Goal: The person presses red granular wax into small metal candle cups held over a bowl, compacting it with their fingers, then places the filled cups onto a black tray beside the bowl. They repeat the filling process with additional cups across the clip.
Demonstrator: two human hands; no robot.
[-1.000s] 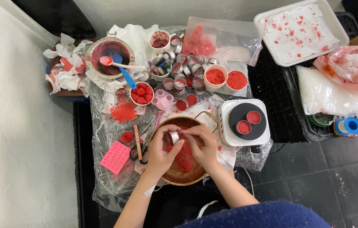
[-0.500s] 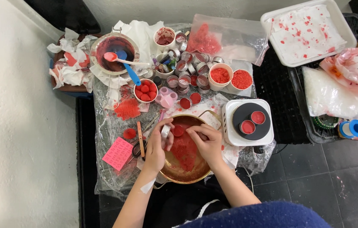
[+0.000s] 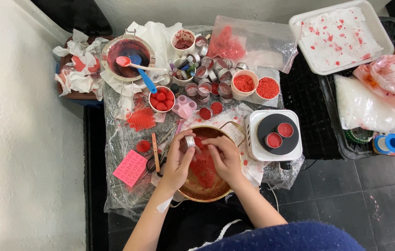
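A copper bowl (image 3: 193, 190) with red wax pieces (image 3: 204, 169) sits at the near edge of a plastic-covered table (image 3: 120, 139). My left hand (image 3: 177, 160) holds a small round metal cup (image 3: 189, 141) over the bowl's far left rim. My right hand (image 3: 223, 158) is beside it over the bowl, fingers bent and pinching into the red wax. Both hands nearly touch.
A white hot plate (image 3: 274, 135) with two red-filled tins stands right of the bowl. Behind are several empty metal tins (image 3: 207, 76), cups of red wax (image 3: 245, 83), a bowl of red balls (image 3: 161, 99), a sieve with spoons (image 3: 127, 53), a pink notepad (image 3: 130, 168) and a white tray (image 3: 341, 35).
My hands stay over the bowl. The metal cup in my left hand has shifted slightly towards the bowl's far rim, and my right fingers work lower in the wax.
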